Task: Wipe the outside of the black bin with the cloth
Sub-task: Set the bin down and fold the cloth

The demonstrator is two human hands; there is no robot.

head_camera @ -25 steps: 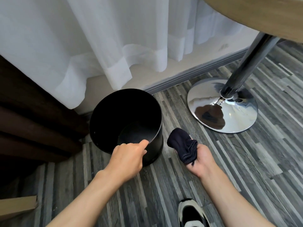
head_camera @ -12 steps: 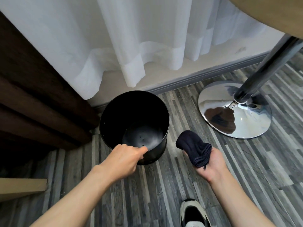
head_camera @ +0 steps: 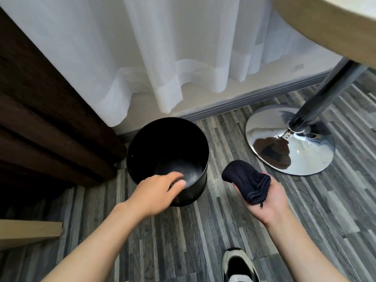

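Note:
The black bin (head_camera: 196,191) stands upright on the striped grey floor, its open top facing me and nothing inside. My left hand (head_camera: 154,192) hovers at the bin's near rim, covering part of it; the fingers are loosely apart and blurred, and grip nothing that I can see. To the right of the bin, apart from it, my right hand (head_camera: 270,202) is turned palm up. A folded dark cloth (head_camera: 244,180) lies in it, held between the fingers and palm.
A chrome table base (head_camera: 301,159) with its pole (head_camera: 325,88) stands at the right under a wooden tabletop (head_camera: 335,27). Dark wooden furniture (head_camera: 40,119) sits close to the bin's left. White curtain (head_camera: 162,58) hangs behind. Cardboard (head_camera: 30,233) lies left; my shoe (head_camera: 238,265) is below.
My left thumb was hooked over the bin's near rim; now the fingers have loosened and spread there. My right hand has turned more palm up with the cloth. The view has shifted.

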